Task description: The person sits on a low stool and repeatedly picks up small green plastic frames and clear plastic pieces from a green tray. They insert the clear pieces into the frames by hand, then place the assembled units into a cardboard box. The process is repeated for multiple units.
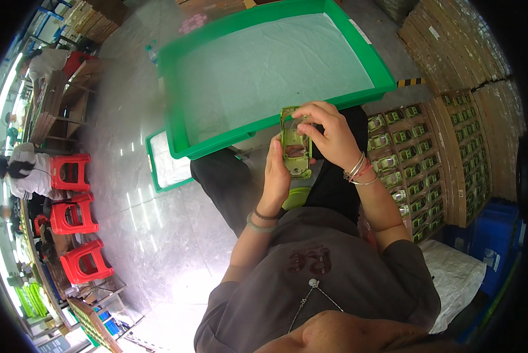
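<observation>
A lime-green plastic toy car body shell (297,154) is held lengthwise in front of me, its hollow inner side facing up. My left hand (277,173) grips it along its left edge, fingers wrapped underneath. My right hand (333,134) bends over the far end of the shell, with thumb and fingertips close together at its opening. Something clear may be between those fingertips, but it is too small to make out. Just beyond both hands is the near rim of a large green tray (234,141) lined with a pale sheet.
Right of me, cardboard dividers hold rows of similar green car shells (402,136). A blue crate (493,241) and white sacking (452,276) lie nearer. A smaller green-rimmed tray (170,162) is below the large one. Red stools (76,215) and seated people are at far left.
</observation>
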A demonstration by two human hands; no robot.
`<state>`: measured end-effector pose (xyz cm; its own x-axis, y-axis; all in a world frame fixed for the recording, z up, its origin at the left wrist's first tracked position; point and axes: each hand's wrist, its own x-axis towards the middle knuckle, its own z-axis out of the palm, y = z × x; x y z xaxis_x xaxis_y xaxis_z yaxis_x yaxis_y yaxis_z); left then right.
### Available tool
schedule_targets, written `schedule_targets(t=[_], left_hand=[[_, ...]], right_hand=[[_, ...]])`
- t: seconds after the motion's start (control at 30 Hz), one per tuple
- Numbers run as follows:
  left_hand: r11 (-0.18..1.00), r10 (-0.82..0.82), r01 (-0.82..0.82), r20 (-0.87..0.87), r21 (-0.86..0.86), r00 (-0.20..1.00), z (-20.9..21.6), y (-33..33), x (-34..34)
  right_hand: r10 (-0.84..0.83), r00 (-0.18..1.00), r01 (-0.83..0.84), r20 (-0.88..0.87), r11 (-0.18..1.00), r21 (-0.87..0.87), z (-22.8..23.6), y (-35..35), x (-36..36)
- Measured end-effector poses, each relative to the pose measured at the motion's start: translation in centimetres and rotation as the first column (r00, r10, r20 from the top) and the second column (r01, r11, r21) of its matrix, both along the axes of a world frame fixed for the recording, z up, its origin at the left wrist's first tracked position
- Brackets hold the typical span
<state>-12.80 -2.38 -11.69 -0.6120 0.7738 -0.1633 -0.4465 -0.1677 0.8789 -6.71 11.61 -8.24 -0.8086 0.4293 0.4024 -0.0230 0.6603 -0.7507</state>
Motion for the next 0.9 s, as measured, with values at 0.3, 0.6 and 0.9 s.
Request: schedule_targets(t=[0.3, 0.6, 0.9], left_hand=[[0.999, 0.026, -0.028, -0.109, -0.020, 0.994, -0.7, 0.0, -0.3], [0.997, 0.053, -0.059, -0.121, -0.046, 0.991, -0.6, 0.3, -0.1], [0.993, 0.067, -0.077, -0.099, -0.095, 0.993, -0.6, 0.2, 0.2]], right_hand=[[-0.043, 0.997, 0.053, -0.071, 0.986, 0.157, -1.2, -0.3, -0.8], [-0.019, 0.998, 0.023, -0.053, 0.997, 0.079, -1.1, -0.6, -1.2], [0.018, 0.997, 0.000, -0.069, 0.969, 0.247, -2.3, -0.6, -1.7]])
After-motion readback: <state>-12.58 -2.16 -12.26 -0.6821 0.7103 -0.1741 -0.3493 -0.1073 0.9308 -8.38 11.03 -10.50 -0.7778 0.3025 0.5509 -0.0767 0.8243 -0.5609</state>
